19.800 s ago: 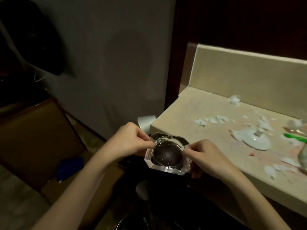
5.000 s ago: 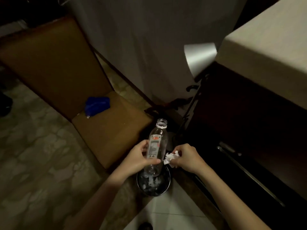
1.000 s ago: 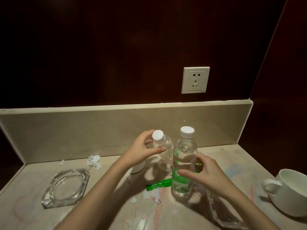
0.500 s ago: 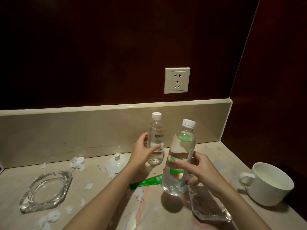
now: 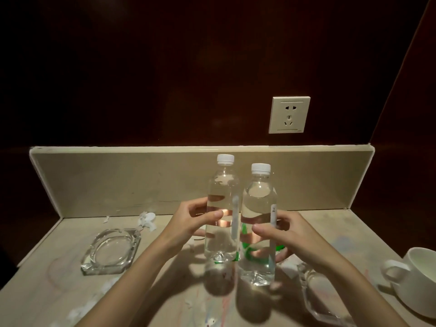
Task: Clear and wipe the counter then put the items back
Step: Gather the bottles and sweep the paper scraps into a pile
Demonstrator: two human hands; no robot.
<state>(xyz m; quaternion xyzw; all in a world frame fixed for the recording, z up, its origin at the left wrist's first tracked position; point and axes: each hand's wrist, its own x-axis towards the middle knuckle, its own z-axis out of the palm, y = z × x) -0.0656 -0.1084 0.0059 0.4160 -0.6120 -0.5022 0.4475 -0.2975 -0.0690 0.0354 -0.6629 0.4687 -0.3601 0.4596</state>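
Both bottles now lifted off counter (image 5: 70, 244): left btl (image 5: 223, 208) & right btl (image 5: 258, 223) raised side by side, upright.

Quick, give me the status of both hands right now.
Left hand: grip closed around the left water bottle, held above the counter.
Right hand: grip closed around the right water bottle, also lifted.

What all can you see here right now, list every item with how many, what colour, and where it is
water bottles: 2, clear with white caps, held side by side above the counter
ashtray: 1, clear glass, counter left
glass dish: 1, clear, counter front right, partly hidden
cup: 1, white, counter far right
paper scraps: several, white, scattered on the counter
green wrapper: 1, behind the bottles
counter: 1, beige
wall socket: 1, cream, dark wall
left hand: grips left bottle
right hand: grips right bottle
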